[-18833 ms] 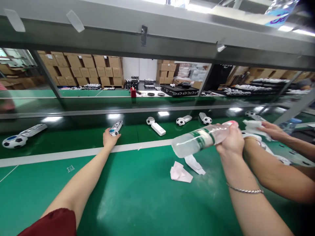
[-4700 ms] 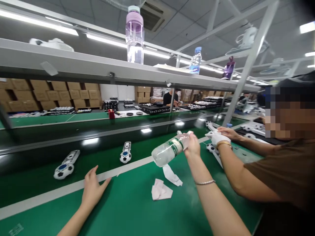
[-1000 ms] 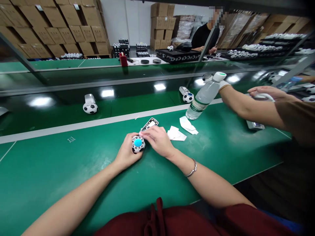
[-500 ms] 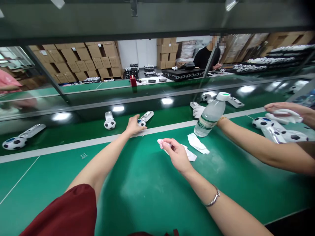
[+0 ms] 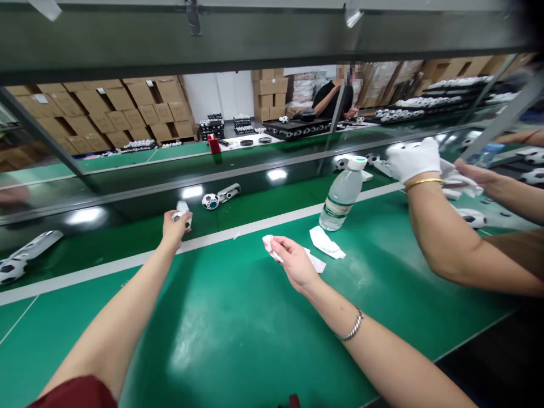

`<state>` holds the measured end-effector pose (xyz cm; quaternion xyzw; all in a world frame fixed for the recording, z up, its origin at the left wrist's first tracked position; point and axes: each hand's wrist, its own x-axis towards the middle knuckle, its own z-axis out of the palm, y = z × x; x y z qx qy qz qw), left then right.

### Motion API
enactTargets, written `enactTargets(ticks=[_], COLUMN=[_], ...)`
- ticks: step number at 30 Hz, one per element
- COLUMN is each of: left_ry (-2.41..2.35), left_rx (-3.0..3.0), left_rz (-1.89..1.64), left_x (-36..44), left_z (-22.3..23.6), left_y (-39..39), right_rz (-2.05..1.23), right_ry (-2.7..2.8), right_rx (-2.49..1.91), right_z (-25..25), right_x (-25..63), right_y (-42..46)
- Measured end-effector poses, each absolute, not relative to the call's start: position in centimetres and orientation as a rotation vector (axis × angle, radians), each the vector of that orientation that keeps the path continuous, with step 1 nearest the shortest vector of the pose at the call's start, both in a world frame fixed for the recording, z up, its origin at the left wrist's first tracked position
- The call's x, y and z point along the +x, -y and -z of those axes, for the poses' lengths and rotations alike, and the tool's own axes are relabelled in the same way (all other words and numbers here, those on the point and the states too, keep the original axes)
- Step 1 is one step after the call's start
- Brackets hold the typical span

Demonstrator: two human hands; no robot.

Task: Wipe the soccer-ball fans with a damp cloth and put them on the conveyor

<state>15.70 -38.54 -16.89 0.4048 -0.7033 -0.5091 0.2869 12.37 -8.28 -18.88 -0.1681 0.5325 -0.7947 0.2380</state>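
My left hand [image 5: 173,228] is closed around the ball end of a soccer-ball device [image 5: 187,220], a black-and-white ball with a white arm, on the dark green belt. To its right, another soccer-ball device [image 5: 211,201] lies with its arm pointing up and right. My right hand [image 5: 295,262] pinches a crumpled white wipe [image 5: 268,242] above the green table [image 5: 238,328]. Beneath and behind that hand lies a folded white wipe [image 5: 315,262]. A second folded white wipe [image 5: 326,242] rests further right, by a clear water bottle [image 5: 342,195].
A third soccer-ball device [image 5: 21,260] lies at the far left. At right, a co-worker's white-gloved hand [image 5: 414,158] and bare hand [image 5: 476,170] are over more ball devices [image 5: 471,217]. A metal post [image 5: 42,133] and an overhead beam [image 5: 263,34] frame the bench.
My left hand has moved left from one soccer-ball device to another and closed on it. My right hand still pinches the wipe. The co-worker's gloved hand has moved away from the bottle and risen.
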Motion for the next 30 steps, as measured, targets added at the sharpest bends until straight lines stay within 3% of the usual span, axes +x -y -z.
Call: enactTargets(ticks=[4,6,9,15,22,30], left_ry=[1.558,1.046,0.704,0.969,0.859,1.011], left_rx=[0.954,0.941,1.002,0.979,0.809,0.714], left_rz=[1.966,2.453,2.764,2.828,2.867,2.882], left_x=[20.3,22.6,25.1,26.2,26.1,26.0], left_z=[16.4,16.7,17.5,18.4,18.9,19.2], left_y=[32.6,29.0,24.4,21.4,21.1,21.1], right_rz=[2.179,2.164,2.103,1.867,1.561,1.509], right_ry=[-1.458,-1.492,-1.602,-2.038,-2.142,-2.357], right_rx=[-0.407,-0.425,-0.581,-1.162,-1.92,-1.744], right_z=[18.9,19.2,19.5,18.4,18.8,18.6], right_x=[12.4,12.6,13.5,16.3,17.6,17.0], right_y=[8.4,8.5,8.5,8.1,9.1,9.3])
